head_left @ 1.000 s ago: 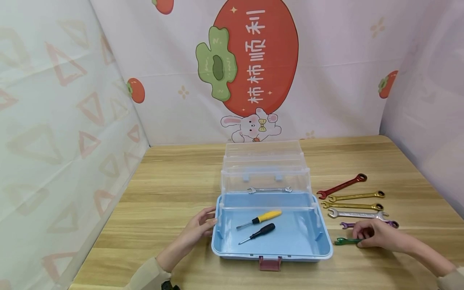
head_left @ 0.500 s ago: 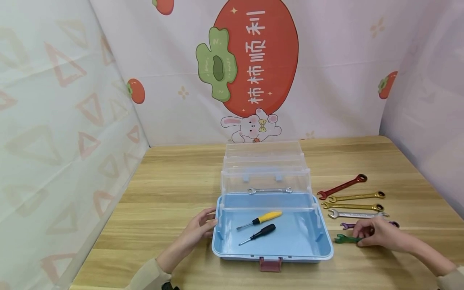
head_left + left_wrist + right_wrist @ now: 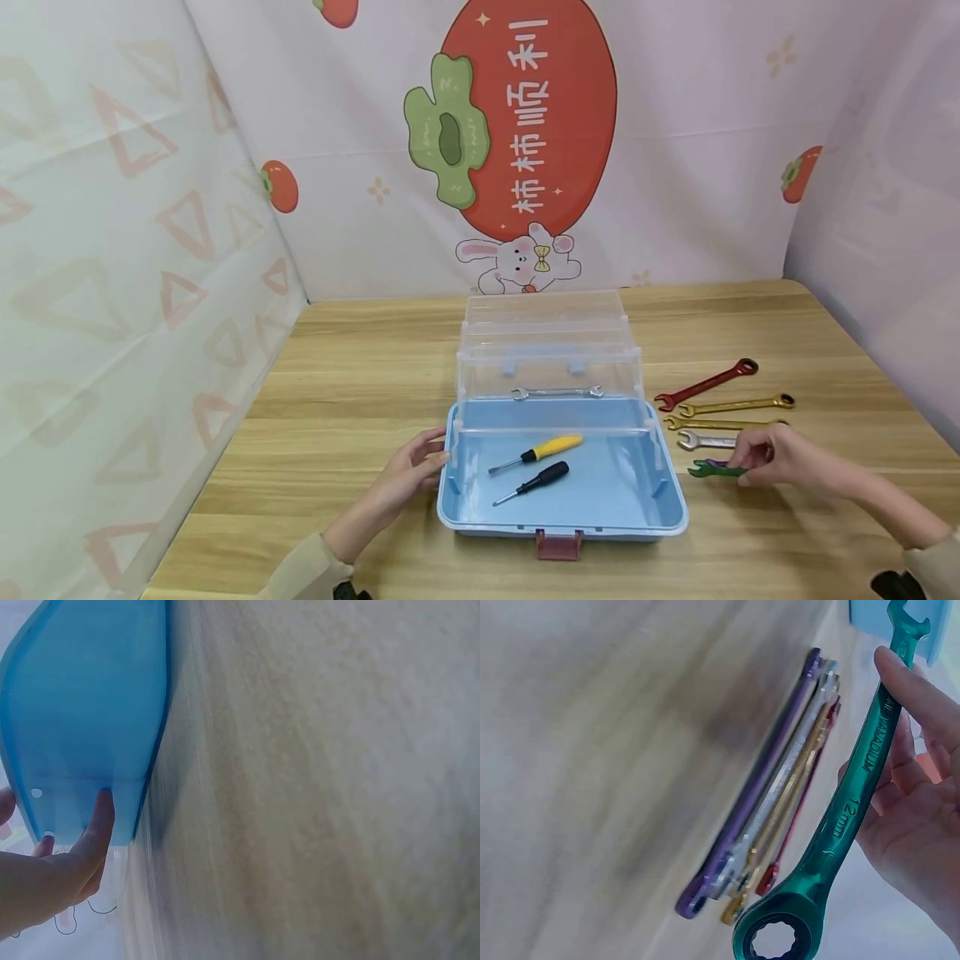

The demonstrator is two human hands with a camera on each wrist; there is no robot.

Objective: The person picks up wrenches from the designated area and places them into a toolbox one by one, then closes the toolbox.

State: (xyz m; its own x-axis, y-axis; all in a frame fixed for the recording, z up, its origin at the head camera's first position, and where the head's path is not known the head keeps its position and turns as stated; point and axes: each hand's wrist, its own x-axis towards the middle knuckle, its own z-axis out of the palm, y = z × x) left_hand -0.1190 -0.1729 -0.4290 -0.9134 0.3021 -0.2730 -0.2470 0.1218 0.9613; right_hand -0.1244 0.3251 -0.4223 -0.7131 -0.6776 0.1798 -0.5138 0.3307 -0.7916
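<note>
My right hand pinches a green combination wrench between thumb and fingers, raised off the table. In the right wrist view its ring end points down and its open end up; "12mm" is marked on the shank. In the head view its open end overlaps a purple wrench. My left hand touches the left side of an open light-blue toolbox, thumb at the rim and fingers extended along the outer wall. A yellow-handled screwdriver and a black-handled screwdriver lie inside.
Right of the box lie a silver wrench, two gold wrenches and a red wrench. Another silver wrench rests in the clear raised tray. A latch hangs at the box's front edge.
My right hand has lifted the green wrench from the table and carried it away from me, over the purple wrench. My left hand stays at the box.
</note>
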